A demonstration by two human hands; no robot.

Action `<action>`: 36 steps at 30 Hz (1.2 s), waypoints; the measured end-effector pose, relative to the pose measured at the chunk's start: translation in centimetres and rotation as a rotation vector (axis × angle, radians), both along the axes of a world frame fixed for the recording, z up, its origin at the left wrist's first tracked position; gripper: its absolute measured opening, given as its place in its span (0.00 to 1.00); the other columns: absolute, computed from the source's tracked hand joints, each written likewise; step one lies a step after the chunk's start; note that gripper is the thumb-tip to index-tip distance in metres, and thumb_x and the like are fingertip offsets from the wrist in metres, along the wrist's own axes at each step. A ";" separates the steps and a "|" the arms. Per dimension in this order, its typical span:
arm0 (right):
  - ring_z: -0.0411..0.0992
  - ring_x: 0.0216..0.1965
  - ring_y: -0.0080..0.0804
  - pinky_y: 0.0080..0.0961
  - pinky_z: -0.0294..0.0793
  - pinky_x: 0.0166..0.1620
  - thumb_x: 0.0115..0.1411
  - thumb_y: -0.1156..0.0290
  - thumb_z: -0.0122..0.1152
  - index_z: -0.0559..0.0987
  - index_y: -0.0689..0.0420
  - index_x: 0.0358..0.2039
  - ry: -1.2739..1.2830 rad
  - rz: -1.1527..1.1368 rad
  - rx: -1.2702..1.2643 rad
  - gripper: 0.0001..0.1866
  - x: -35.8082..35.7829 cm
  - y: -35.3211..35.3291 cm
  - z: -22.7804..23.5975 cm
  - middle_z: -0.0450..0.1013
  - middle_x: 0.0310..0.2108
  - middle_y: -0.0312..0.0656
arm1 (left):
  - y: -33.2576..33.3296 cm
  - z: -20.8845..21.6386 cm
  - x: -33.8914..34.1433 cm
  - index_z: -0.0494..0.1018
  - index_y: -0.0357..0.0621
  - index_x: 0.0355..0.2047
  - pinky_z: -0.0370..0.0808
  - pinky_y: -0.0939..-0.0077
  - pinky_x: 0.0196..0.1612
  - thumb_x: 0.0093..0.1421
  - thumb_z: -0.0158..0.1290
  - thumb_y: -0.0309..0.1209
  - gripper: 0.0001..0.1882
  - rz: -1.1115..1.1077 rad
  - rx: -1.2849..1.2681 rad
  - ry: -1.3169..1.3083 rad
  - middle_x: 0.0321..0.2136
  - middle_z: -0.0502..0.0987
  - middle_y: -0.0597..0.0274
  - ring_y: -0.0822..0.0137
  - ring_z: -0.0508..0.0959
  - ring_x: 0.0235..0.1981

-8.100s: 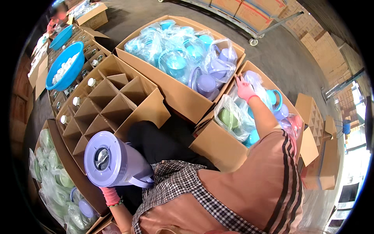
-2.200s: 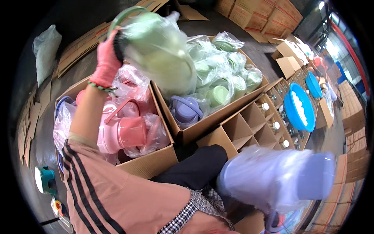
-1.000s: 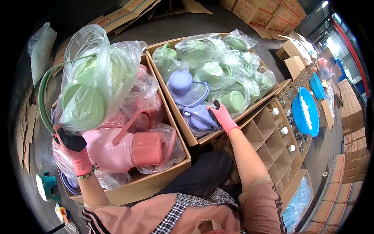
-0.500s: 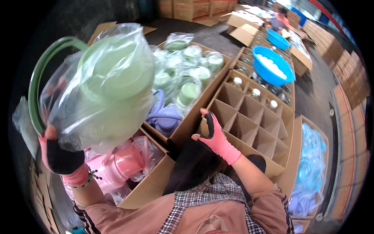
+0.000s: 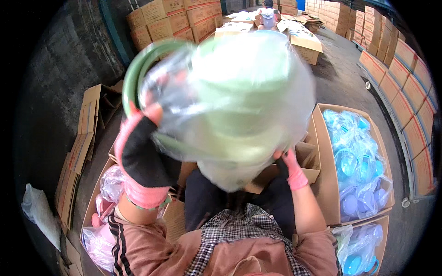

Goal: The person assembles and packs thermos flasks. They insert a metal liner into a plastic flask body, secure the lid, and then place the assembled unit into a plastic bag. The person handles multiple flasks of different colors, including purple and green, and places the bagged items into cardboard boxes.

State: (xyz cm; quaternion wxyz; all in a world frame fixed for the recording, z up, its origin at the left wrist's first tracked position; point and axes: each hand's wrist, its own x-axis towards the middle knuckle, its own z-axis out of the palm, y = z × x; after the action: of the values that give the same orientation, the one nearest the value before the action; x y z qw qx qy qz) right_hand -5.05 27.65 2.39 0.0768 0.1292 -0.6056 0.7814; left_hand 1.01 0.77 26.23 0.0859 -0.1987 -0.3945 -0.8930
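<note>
A large pale green plastic container with a thick loop handle is held up before me inside a clear plastic bag. Motion blurs its shape. My left hand, in a pink glove with a black palm, is closed on the bag and handle at the left side. At the lower right, my right hand, gloved in pink too, grips the bag's edge; most of its fingers are hidden. Behind it shows part of a carton with cardboard dividers.
On my left is a carton of bagged pink plastic pieces. To the right, cartons hold bagged blue and purple pieces. Stacked cartons line the right side. A person sits far ahead among open boxes.
The bagged green container has moved from the left to the centre with my left hand. My right hand, apart from it before, now meets its lower right edge. The head view has turned.
</note>
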 end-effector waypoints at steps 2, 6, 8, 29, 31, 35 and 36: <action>0.64 0.45 0.30 0.26 0.62 0.48 0.48 0.72 0.58 0.64 0.62 0.46 0.003 -0.049 0.301 0.24 1.4 -1.3 -4.2 0.67 0.43 0.41 | 0.2 -2.2 0.3 0.58 0.32 0.50 0.65 0.67 0.49 0.52 0.41 0.28 0.24 -0.111 -0.068 -0.044 0.46 0.66 0.50 0.59 0.68 0.46; 0.64 0.44 0.32 0.25 0.62 0.48 0.49 0.76 0.57 0.65 0.61 0.45 -0.213 -0.187 0.167 0.21 5.3 -5.8 -6.9 0.66 0.43 0.44 | -1.6 -5.9 0.3 0.54 0.34 0.52 0.62 0.66 0.52 0.52 0.49 0.39 0.31 -0.008 -0.260 -0.012 0.48 0.63 0.51 0.58 0.65 0.49; 0.64 0.45 0.32 0.25 0.62 0.48 0.48 0.75 0.57 0.66 0.61 0.45 -0.221 -0.214 0.060 0.21 5.1 -6.5 -8.1 0.65 0.44 0.44 | -3.9 -10.3 -0.3 0.46 0.36 0.56 0.60 0.62 0.53 0.51 0.50 0.46 0.40 0.182 -0.470 0.283 0.52 0.57 0.49 0.55 0.60 0.52; 0.61 0.48 0.31 0.27 0.59 0.50 0.38 0.52 0.62 0.62 0.59 0.49 -0.030 -0.075 0.111 0.39 5.5 -4.8 3.8 0.62 0.47 0.43 | 0.3 -18.4 -10.6 0.58 0.36 0.51 0.59 0.77 0.51 0.48 0.55 0.38 0.33 -0.914 -0.994 -0.048 0.46 0.65 0.56 0.68 0.63 0.47; 0.61 0.48 0.31 0.27 0.59 0.51 0.37 0.50 0.62 0.62 0.59 0.50 0.002 -0.110 0.026 0.41 5.4 -3.2 5.6 0.62 0.47 0.43 | 4.4 -18.9 -10.1 0.59 0.37 0.51 0.60 0.77 0.50 0.49 0.56 0.38 0.32 -1.189 -0.974 -0.140 0.44 0.66 0.61 0.71 0.64 0.45; 0.61 0.49 0.32 0.27 0.59 0.51 0.35 0.46 0.63 0.61 0.58 0.51 0.003 -0.175 0.008 0.45 7.3 -1.7 6.9 0.61 0.48 0.43 | 6.5 -19.9 -9.3 0.66 0.37 0.45 0.65 0.79 0.44 0.49 0.54 0.36 0.24 -0.850 -1.185 0.095 0.37 0.72 0.62 0.73 0.68 0.39; 0.60 0.49 0.32 0.27 0.59 0.51 0.35 0.45 0.63 0.61 0.58 0.51 -0.008 -0.202 0.019 0.46 8.1 -1.5 6.8 0.61 0.48 0.43 | 5.8 -19.7 -9.3 0.65 0.36 0.45 0.65 0.78 0.44 0.49 0.54 0.35 0.24 -0.870 -1.150 -0.001 0.37 0.72 0.60 0.72 0.68 0.40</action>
State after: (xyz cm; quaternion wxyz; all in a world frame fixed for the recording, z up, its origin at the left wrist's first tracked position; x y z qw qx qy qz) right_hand 3.01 26.15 9.16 0.1516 0.0649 -0.6234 0.7643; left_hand -8.26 6.54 6.53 -0.3960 -0.3511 -0.6875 -0.4972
